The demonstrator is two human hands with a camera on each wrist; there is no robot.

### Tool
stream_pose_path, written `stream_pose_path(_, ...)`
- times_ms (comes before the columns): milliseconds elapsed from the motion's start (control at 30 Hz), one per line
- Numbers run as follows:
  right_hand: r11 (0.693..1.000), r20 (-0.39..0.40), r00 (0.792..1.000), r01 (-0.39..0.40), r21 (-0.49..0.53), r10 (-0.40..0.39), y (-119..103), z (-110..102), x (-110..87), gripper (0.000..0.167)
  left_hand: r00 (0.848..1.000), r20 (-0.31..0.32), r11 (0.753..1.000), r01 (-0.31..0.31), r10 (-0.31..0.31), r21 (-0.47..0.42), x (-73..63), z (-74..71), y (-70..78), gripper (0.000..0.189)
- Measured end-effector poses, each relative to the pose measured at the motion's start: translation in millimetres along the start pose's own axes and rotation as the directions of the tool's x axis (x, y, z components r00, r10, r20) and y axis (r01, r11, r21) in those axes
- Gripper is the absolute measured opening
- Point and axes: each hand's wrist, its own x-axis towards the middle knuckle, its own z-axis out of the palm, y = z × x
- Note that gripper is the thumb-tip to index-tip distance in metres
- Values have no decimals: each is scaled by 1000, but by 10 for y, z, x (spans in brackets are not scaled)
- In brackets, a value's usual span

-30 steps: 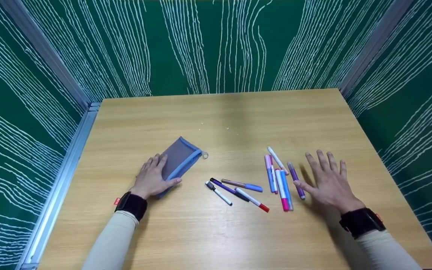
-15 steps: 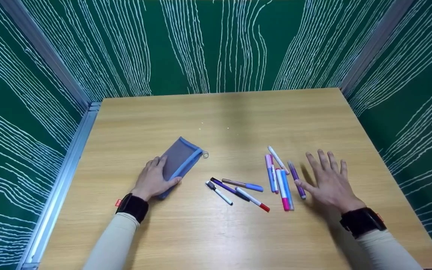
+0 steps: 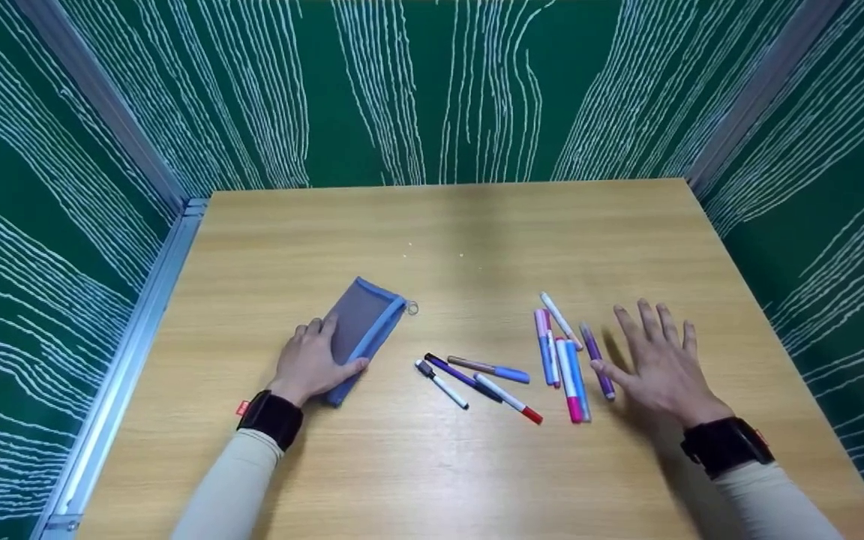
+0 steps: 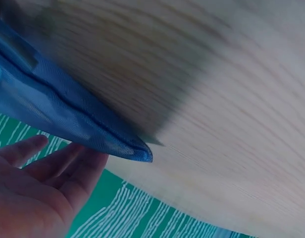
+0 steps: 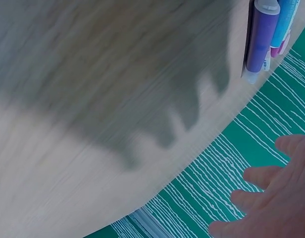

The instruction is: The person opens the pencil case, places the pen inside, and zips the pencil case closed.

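Pouch (image 3: 361, 324) and left hand (image 3: 308, 364) have shifted slightly toward the person since the earlier frame, the pouch turning a little, while the right hand (image 3: 661, 367) looks unchanged. The left hand grips the pouch across its width on the table's left half, apart from the pens (image 3: 511, 399) (how firmly, the dim left-wrist view hardly tells). Fingers spread, the right hand holds nothing above the table beside the purple pen (image 3: 597, 361). I judge the step as settling the pouch; the next move likely calls for a steady left hold
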Motion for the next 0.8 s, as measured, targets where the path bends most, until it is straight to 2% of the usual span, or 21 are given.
stream_pose_path(167,1000,-2,1000,5,1,-5,-24,10,14,99,1000,-14,1000,13,-13,17,-54,17,26,109)
stream_pose_path(433,1000,4,1000,10,-9,-10,-55,9,51,100,997,-22,997,70,-70,28,-200,59,97,111)
stream_pose_path(800,1000,10,1000,15,2,-15,-84,0,48,99,988,-78,987,140,-134,80,-364,126,247,110)
